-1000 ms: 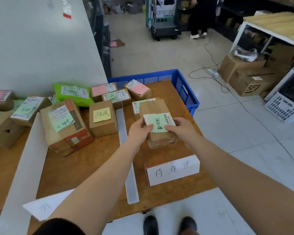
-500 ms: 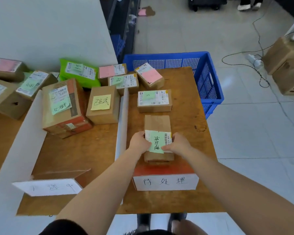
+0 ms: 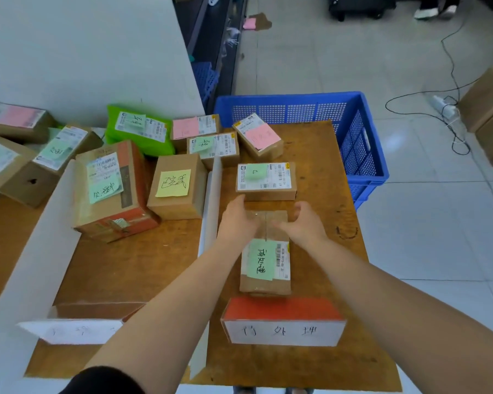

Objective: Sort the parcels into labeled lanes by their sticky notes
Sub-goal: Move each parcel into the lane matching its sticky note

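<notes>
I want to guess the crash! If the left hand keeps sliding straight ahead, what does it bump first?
Probably the box with the green note just beyond the left hand; its fingers look almost against it.

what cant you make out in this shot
Head view only:
- Far end of the parcel with the green note: covered by the left hand and right hand.
- Left lane label: writing too faint and washed out to read.
- Pink notes on the far parcels: writing too small.
- Boxes at far left: cut off by the frame edge.
</notes>
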The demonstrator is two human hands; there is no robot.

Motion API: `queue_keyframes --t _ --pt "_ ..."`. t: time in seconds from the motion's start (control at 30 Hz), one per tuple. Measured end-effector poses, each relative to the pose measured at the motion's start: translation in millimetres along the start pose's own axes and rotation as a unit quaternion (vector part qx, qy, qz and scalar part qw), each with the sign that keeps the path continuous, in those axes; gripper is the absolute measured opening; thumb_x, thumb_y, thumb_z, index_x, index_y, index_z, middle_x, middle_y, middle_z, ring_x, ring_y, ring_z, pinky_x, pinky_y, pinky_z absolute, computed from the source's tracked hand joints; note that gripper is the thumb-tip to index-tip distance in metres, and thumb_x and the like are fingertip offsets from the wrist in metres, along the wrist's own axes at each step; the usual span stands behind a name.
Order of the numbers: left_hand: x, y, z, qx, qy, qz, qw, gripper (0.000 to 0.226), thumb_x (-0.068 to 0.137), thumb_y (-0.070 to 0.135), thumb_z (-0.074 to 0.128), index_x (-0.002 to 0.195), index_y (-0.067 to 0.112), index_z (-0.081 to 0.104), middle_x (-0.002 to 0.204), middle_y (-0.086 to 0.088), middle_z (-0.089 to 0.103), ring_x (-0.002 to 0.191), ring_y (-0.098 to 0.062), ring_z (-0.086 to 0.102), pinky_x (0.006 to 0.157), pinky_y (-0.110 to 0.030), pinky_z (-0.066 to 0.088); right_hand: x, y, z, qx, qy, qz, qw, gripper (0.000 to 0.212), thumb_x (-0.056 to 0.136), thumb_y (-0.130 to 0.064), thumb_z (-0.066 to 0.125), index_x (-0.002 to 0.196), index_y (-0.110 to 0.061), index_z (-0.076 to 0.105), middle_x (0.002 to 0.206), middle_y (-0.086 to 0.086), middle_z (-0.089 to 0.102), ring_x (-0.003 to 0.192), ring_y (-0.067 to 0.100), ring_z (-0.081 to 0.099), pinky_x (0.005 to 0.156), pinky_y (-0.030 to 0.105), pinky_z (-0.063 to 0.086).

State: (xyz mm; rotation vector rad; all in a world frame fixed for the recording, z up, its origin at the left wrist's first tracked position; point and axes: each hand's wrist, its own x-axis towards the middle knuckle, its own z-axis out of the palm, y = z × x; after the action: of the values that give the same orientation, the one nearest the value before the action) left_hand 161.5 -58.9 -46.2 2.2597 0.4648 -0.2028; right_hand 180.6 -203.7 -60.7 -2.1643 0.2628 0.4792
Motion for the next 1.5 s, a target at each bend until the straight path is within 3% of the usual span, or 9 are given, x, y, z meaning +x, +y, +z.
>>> queue_keyframes --t 0.07,0.2,0.33,0.53,0.8,0.93,1.17,1.4,1.5 --pt "21 7 -4 -0.027 0.026 0.020 0.999 0.052 0.087 0.020 0.059 0.135 0.018 0.040 0.136 -0.001 0.049 0.123 -0.019 0.049 0.097 -0.031 0.045 20 -10 -4 0.017 0.039 -0.014 0.999 0.066 0.073 -0.037 0.073 0.127 -0.015 0.042 0.126 0.005 0.052 0.113 0.021 0.052 0.083 0.029 0.042" --pt "63 9 1 -0.054 0.048 -0.019 0.997 0.041 0.088 0.026 0.057 0.126 0.016 0.044 0.127 -0.003 0.055 0.114 -0.019 0.054 0.085 -0.030 0.049 59 -19 -6 0.033 0.083 -0.014 0.996 0.063 0.077 -0.034 0.070 0.129 -0.013 0.043 0.130 0.007 0.047 0.117 0.020 0.048 0.085 0.027 0.038" --pt "90 8 13 -0.090 0.050 -0.113 0.988 0.061 0.090 0.037 0.052 0.141 0.013 0.028 0.136 -0.006 0.048 0.122 -0.024 0.049 0.094 -0.036 0.048 87 -16 1 0.041 0.056 0.016 0.997 0.068 0.081 -0.040 0.065 0.137 -0.011 0.037 0.137 0.008 0.045 0.124 0.024 0.045 0.089 0.030 0.038" --pt "97 8 19 -0.108 0.063 -0.122 0.985 0.052 0.094 0.039 0.044 0.137 0.011 0.036 0.133 -0.008 0.050 0.121 -0.023 0.050 0.093 -0.035 0.049 94 -7 4 0.090 0.050 0.006 0.995 0.059 0.083 -0.039 0.063 0.134 -0.016 0.043 0.133 0.005 0.051 0.117 0.021 0.048 0.082 0.027 0.033" --pt "62 33 -4 -0.186 0.108 -0.038 0.976 0.043 0.086 0.023 0.062 0.126 0.013 0.049 0.124 -0.005 0.057 0.106 -0.015 0.059 0.085 -0.031 0.055 64 -31 -24 0.314 0.060 -0.027 0.947 0.048 0.077 -0.036 0.072 0.119 -0.034 0.048 0.129 0.004 0.054 0.113 0.017 0.053 0.097 0.034 0.044" --pt "35 52 -21 -0.198 0.139 0.015 0.970 0.033 0.081 0.021 0.070 0.108 0.019 0.051 0.112 0.000 0.064 0.081 -0.001 0.056 0.054 -0.003 0.046 42 -53 -40 0.328 0.081 -0.048 0.940 0.085 0.066 -0.030 0.082 0.137 -0.024 0.036 0.134 0.004 0.046 0.120 0.019 0.048 0.102 0.041 0.043" --pt "-9 89 -61 -0.288 0.127 0.068 0.947 0.049 0.075 0.016 0.075 0.103 0.025 0.036 0.098 0.010 0.055 0.079 0.006 0.053 0.051 -0.002 0.045 0 -98 -85 0.353 0.063 -0.144 0.922 0.090 0.062 -0.007 0.083 0.135 -0.022 0.033 0.133 0.007 0.043 0.120 0.024 0.049 0.096 0.046 0.048" --pt "-41 108 -99 -0.325 0.148 0.124 0.926 0.077 0.071 0.017 0.078 0.131 0.020 0.030 0.112 0.005 0.051 0.101 -0.013 0.057 0.084 -0.035 0.055 -41 -131 -117 0.340 0.030 -0.221 0.914 0.088 0.064 -0.006 0.082 0.134 -0.025 0.032 0.115 -0.007 0.051 0.097 0.006 0.057 0.063 0.018 0.053" --pt "-53 102 -112 -0.322 0.146 0.137 0.925 0.068 0.071 0.020 0.078 0.128 0.023 0.040 0.122 0.001 0.053 0.110 -0.020 0.057 0.084 -0.045 0.056 -53 -140 -117 0.346 0.011 -0.228 0.910 0.090 0.065 -0.005 0.081 0.136 -0.024 0.029 0.112 -0.006 0.051 0.096 0.009 0.057 0.069 0.023 0.054"
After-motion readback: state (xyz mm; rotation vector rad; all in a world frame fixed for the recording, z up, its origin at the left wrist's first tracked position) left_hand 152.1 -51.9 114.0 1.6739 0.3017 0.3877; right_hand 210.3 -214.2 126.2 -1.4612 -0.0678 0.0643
